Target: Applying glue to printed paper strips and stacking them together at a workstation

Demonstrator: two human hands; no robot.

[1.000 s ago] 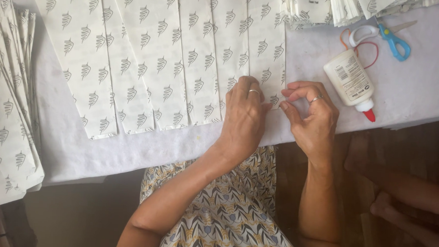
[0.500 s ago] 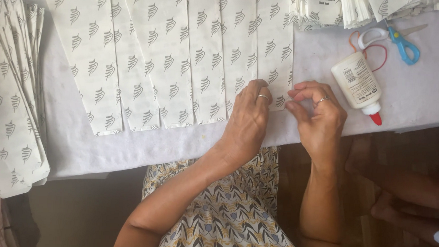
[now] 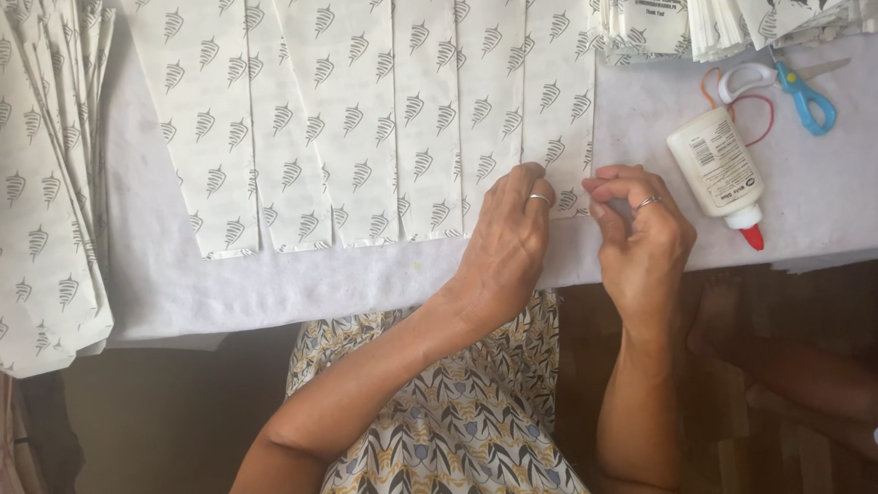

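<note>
The paper strips (image 3: 366, 103) under my hands are off-white, printed all over with small grey leaf-like motifs, and the stack (image 3: 22, 175) at my left has the same print. My bench (image 3: 842, 198) is covered in plain white. The glue bottle (image 3: 715, 169) is white with a red tip. The scissors (image 3: 788, 87) have blue and white handles. My dress (image 3: 450, 428) carries a yellow, grey and white leaf pattern.

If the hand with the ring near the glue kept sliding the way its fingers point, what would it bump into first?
The right hand points leftward, so it would probably meet the left hand first, at the patterned paper strip they both touch. The glue bottle lies behind it.
</note>
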